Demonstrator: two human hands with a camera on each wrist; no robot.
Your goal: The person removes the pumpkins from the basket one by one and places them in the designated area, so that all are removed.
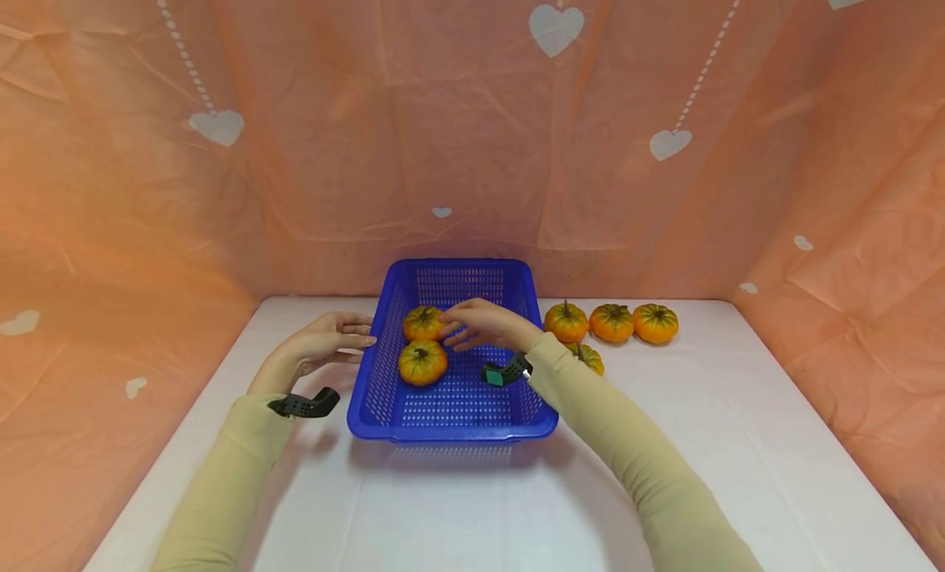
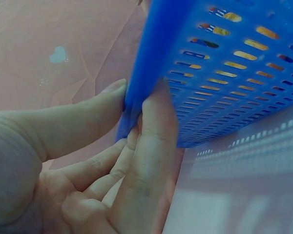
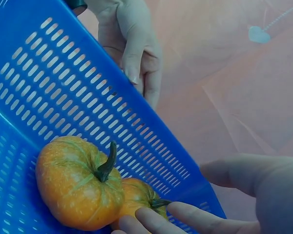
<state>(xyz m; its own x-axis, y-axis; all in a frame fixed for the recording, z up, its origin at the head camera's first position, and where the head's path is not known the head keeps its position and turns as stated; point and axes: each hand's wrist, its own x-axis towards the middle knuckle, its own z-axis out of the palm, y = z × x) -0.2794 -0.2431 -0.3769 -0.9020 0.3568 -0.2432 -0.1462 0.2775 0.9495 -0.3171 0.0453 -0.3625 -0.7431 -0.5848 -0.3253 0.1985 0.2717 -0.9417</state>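
A blue perforated plastic basket (image 1: pixel 472 433) stands on the white table. My left hand (image 1: pixel 317 342) pinches its left rim between thumb and fingers, as the left wrist view shows up close (image 2: pixel 141 92). Two small orange-green pumpkins lie along the left side inside: a front pumpkin (image 1: pixel 422 363) and a rear pumpkin (image 1: pixel 422 322) behind it. My right hand (image 1: pixel 483 324) reaches in over the right side, thumb and fingers spread apart. In the right wrist view its fingertips overlap the lower edge of the rear pumpkin (image 3: pixel 136 192), whose stem points toward them.
Right of the basket, a row of three pumpkins (image 1: pixel 611 322) sits near the table's back edge. One more pumpkin (image 1: pixel 591 359) lies in front of them, partly behind my right sleeve. An orange curtain (image 1: pixel 472 145) with white hearts hangs behind and along both sides.
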